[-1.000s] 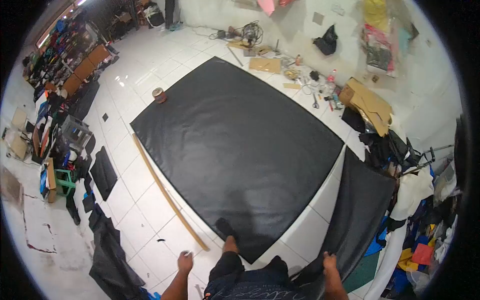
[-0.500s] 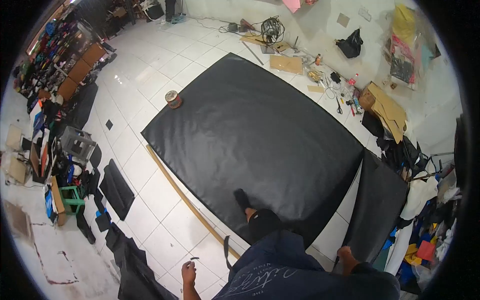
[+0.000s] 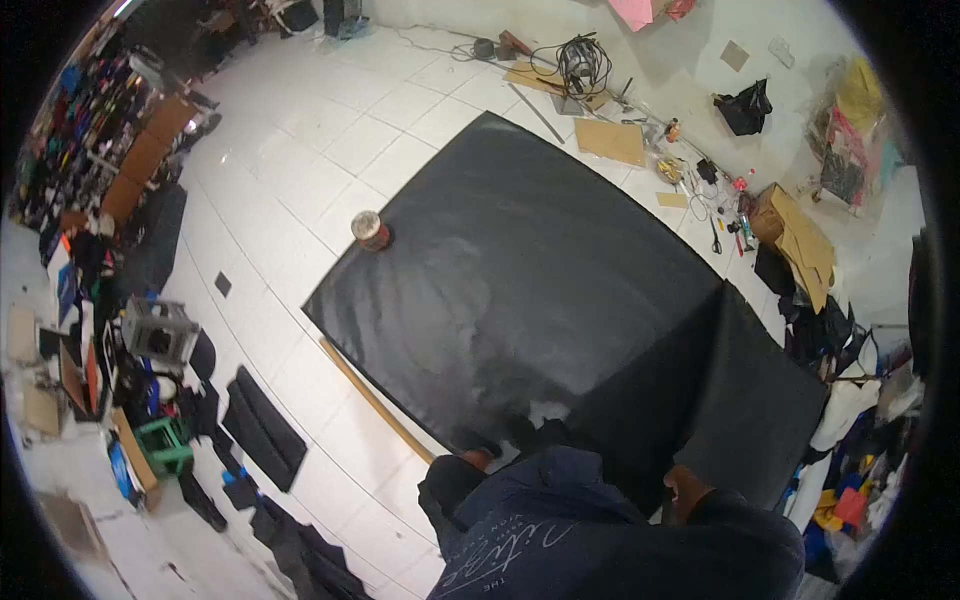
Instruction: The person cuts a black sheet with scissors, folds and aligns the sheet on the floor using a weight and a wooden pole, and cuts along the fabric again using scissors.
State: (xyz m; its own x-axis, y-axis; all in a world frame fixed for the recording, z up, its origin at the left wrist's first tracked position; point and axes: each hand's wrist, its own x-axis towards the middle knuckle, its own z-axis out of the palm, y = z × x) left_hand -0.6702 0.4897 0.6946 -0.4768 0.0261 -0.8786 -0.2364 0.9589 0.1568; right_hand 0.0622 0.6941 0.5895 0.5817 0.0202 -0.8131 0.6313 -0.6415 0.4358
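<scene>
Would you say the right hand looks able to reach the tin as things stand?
Probably not: the tin stands at the far side of the black sheet, well away from the right hand, though nothing upright blocks the way.

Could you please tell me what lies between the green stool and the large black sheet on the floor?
From the stool toward the sheet, the head view shows dark pieces, then bare white tiles, then a tan strip.
</scene>
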